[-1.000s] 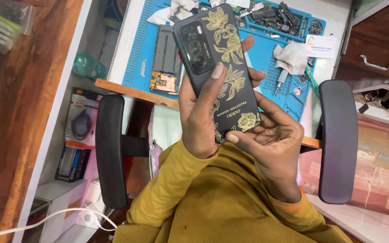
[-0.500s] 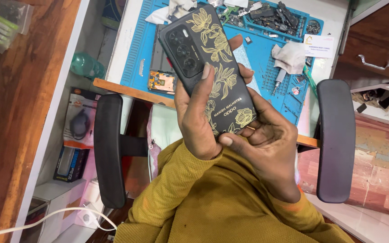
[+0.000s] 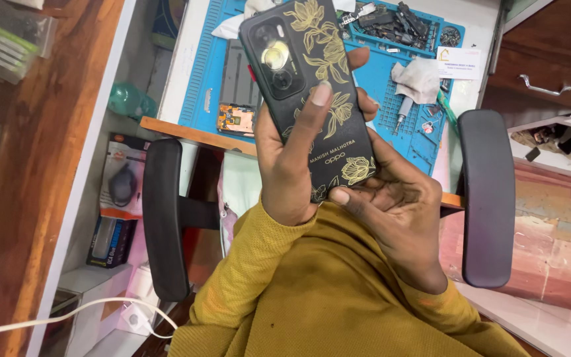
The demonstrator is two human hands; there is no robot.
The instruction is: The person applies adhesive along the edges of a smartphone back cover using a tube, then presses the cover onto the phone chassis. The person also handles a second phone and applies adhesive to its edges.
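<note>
The black phone [image 3: 312,99] with gold floral back is held above the blue mat [image 3: 391,86], back facing up. The left hand [image 3: 292,165] fingers wrap its edges; the right hand [image 3: 391,205] fingers cup its lower end. Judged light, rigid, smooth and fragile: grip the long edges, clear of the camera module.

Bright, even daylight-type light w/ soft shadows only. Glare is showing on the phone's [image 3: 312,92] round camera lens at approx 11 o'clock, washing it pale gold. Centre is staying sharp; gold flower print reading crisp. White desk surface at 1 o'clock is blowing out slightly. Wide-angle lens is bending the wooden edge at 9 o'clock. No motion blur.
</note>
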